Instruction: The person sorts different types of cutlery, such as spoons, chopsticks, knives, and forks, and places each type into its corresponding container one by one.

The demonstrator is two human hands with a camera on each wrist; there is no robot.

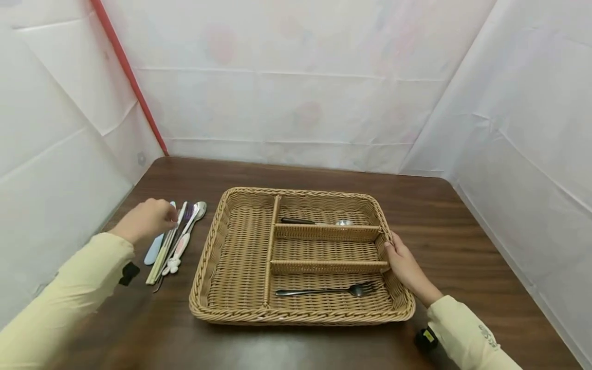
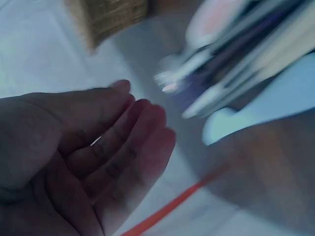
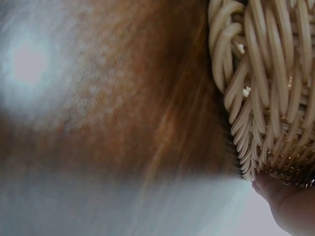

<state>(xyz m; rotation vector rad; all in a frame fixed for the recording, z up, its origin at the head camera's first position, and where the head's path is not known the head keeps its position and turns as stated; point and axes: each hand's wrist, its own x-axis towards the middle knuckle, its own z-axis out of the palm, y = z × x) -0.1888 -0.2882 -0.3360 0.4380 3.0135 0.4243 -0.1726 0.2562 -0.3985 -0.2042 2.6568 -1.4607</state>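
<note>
A wicker basket (image 1: 238, 257) with several compartments sits mid-table. My right hand (image 1: 407, 262) grips its right rim, thumb on the inner side; in the right wrist view the thumb (image 3: 283, 199) lies against the weave. On the left, my left hand (image 1: 150, 218) hovers by a bunch of cutlery, holding nothing, its fingers loosely bent in the left wrist view. That bunch has a light blue-handled utensil (image 1: 154, 250), pale chopsticks (image 1: 162, 259), a spoon with a rabbit handle (image 1: 180, 246) and a purple-tinted fork (image 1: 187, 213). The hand partly hides the blue one.
A dark-handled spoon (image 1: 298, 221) lies in the basket's back right compartment, and a dark fork (image 1: 324, 291) in the front right one. Brown wooden table (image 1: 296, 174) surrounds the basket. White sheeting (image 1: 287, 103) hangs behind and at both sides, with a red strip (image 1: 131, 77) at left.
</note>
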